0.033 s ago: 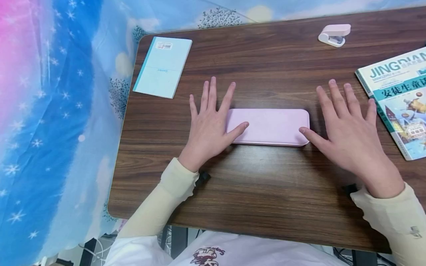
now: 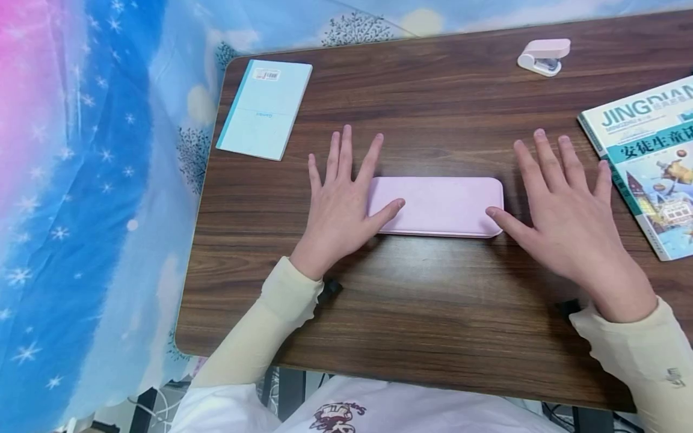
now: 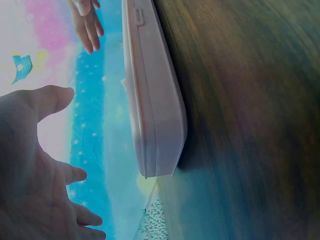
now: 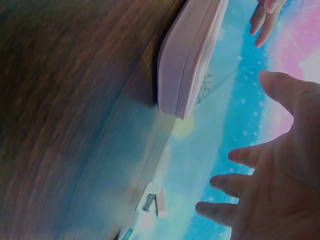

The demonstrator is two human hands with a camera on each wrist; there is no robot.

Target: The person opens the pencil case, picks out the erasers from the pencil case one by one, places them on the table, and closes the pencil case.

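A flat pink case (image 2: 438, 205) lies shut in the middle of the dark wood table (image 2: 422, 300), long side toward me. My left hand (image 2: 363, 198) is spread flat at its left end, with the thumb lying over the lid's corner. My right hand (image 2: 533, 207) is spread flat at its right end, and its thumb tip touches the front right corner. Neither hand grips anything. In the left wrist view the case (image 3: 152, 100) stands side-on beside my open left hand (image 3: 35, 165). The right wrist view has the case (image 4: 190, 55) beyond my open right hand (image 4: 280, 175).
A light blue notebook (image 2: 264, 108) lies at the table's far left corner. A small pink stapler (image 2: 543, 57) sits at the far right. A picture-cover book (image 2: 649, 162) lies along the right edge. Blue star-print cloth (image 2: 81, 210) hangs to the left.
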